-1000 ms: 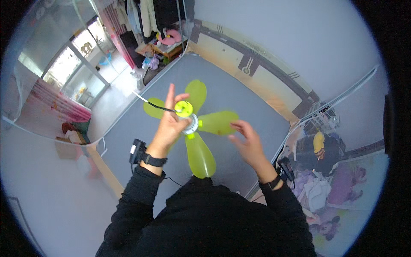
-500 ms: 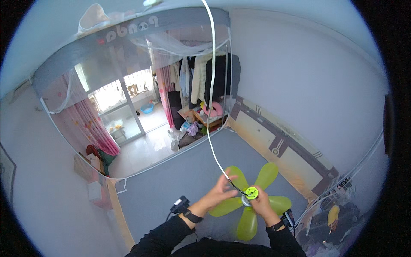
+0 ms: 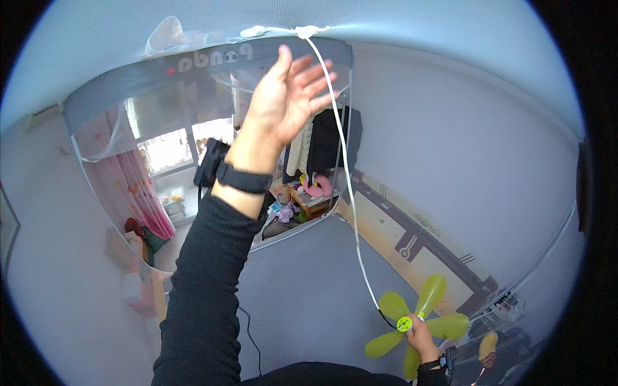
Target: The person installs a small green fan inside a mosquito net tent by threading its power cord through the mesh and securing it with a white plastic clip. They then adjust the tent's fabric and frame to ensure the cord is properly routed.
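Note:
My left hand [image 3: 286,96] is raised high with its fingers spread, close to a white cord [image 3: 351,186]; whether it touches the cord I cannot tell. That cord runs from a white knotted fastening [image 3: 308,31] under the canopy top down to a green fan [image 3: 432,294] with several blades. At the lower right my right hand [image 3: 421,338] is closed round the fan's middle, behind its bright green round hub [image 3: 404,323]. The cord's lower end is black where it meets the hub. Both wrists wear black straps with small devices.
A mosquito net with a grey top band [image 3: 141,67] surrounds the grey bed [image 3: 302,302]. The headboard [image 3: 412,241] stands along the right wall. Past the net are pink curtains [image 3: 145,186], hanging clothes [image 3: 325,138] and a pink neck pillow [image 3: 317,185].
My left hand has risen from beside the fan to near the canopy top. My right hand has moved with the fan down and to the right. More of the canopy top shows.

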The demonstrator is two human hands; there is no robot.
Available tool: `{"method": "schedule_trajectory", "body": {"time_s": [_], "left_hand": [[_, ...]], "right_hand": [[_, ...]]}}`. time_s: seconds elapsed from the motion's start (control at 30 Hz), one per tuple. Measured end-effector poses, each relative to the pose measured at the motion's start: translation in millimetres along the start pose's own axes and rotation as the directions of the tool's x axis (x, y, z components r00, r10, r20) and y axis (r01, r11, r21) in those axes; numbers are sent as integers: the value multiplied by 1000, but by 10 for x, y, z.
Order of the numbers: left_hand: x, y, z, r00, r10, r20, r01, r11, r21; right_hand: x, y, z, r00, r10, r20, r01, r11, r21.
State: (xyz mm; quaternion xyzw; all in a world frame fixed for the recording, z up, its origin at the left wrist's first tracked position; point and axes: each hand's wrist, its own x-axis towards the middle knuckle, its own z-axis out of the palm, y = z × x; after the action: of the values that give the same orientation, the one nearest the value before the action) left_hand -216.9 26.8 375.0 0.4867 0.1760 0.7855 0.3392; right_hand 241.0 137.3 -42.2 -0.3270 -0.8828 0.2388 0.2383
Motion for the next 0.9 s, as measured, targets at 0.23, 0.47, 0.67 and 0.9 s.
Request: {"method": "schedule_trajectory", "body": {"time_s": [0.23, 0.47, 0.67, 0.9], "left_hand": [[-173, -235, 511, 986, 139, 92, -151, 977, 147], [-810, -970, 758, 969, -20, 246, -64, 942, 329], [-1145, -1232, 510, 993, 5, 119, -48, 929, 366], [-1086, -1075, 157, 993, 121, 0, -112, 921, 374]], "right_hand": [[-526, 296, -110, 982, 152, -114, -153, 988, 0], [-800, 537, -303, 889, 341, -307, -307, 939, 156], [-491, 383, -464, 783, 420, -459, -240, 884, 400], [564, -707, -836, 906, 305, -293, -11, 711, 703]]}}
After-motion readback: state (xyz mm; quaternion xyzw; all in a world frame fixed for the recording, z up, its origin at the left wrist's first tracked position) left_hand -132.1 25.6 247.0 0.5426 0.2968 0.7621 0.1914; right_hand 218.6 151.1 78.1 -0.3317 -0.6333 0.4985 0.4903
